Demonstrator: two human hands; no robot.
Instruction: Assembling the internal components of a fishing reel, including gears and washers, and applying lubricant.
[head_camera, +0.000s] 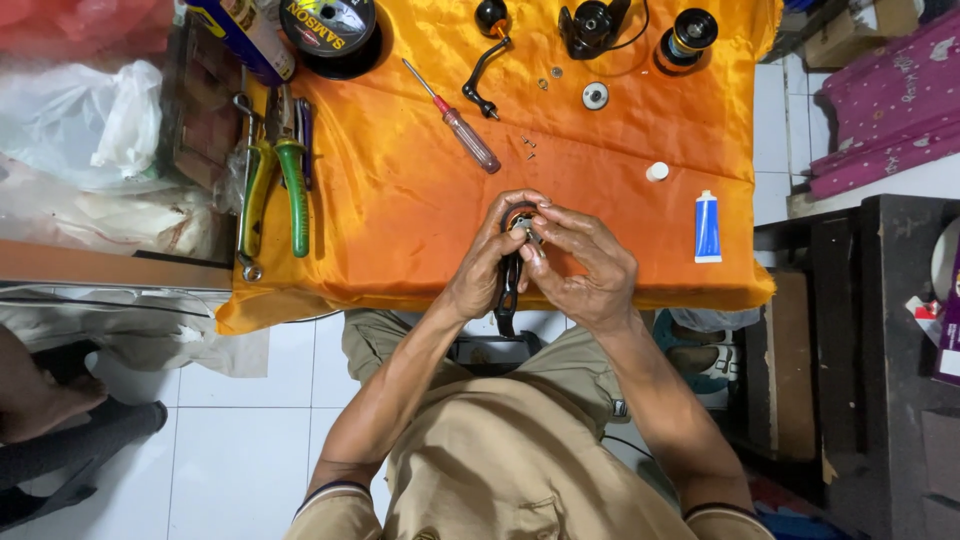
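Right now I see both hands meeting over the near edge of the orange cloth (400, 200), closed around a dark fishing reel body (511, 275). My left hand (485, 262) curls its fingers over the top of the reel's rounded head from the left, and my right hand (585, 265) pinches the same head from the right, fingertips pressed against a small metal part at its centre. Both grips are tight on the reel; neither hand is open.

The reel body's long axis runs near to far: its rounded head sits away from me under the fingers, and its narrow black foot points back towards my lap, hanging past the cloth's edge.

Farther out on the cloth lie a red-handled screwdriver (455, 120), lying diagonally with its tip toward the far left, a black crank handle (484, 60), a dark rotor piece (590, 28), a spool (685, 38) and a round washer-like part (595, 96). A few tiny screws (528, 146) sit just beyond the screwdriver's handle end. To the right are a small white cap (657, 172) and a blue and white tube (707, 227), well apart from my hands. Green-handled pliers (290, 185) rest at the cloth's left edge, beside a big spool of line (332, 30).
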